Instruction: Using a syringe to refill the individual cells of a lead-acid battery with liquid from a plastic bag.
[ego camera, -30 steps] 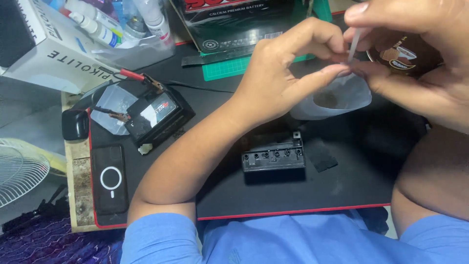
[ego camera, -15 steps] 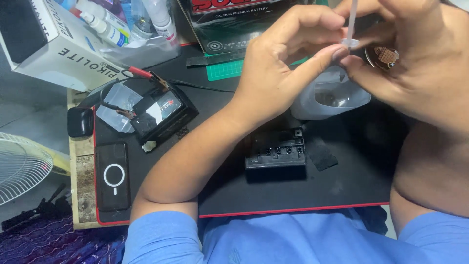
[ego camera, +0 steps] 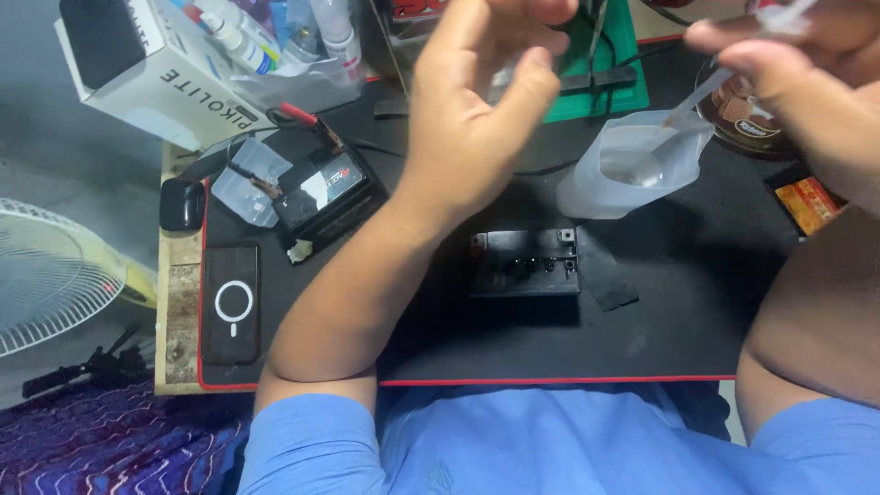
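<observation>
The right hand is pinching the upper end of a thin clear plastic tube between thumb and forefinger, near the top right corner of the view. The tube is slanting down and to the left from those fingers, its lower end dipping into the translucent plastic cup sitting on the black mat. The left hand is hovering raised to the left of the cup, fingers loosely curled and half open, gripping nothing that can be seen; it is well apart from the tube. Below and between the two hands a small black battery is lying on the mat, touched by neither hand
</observation>
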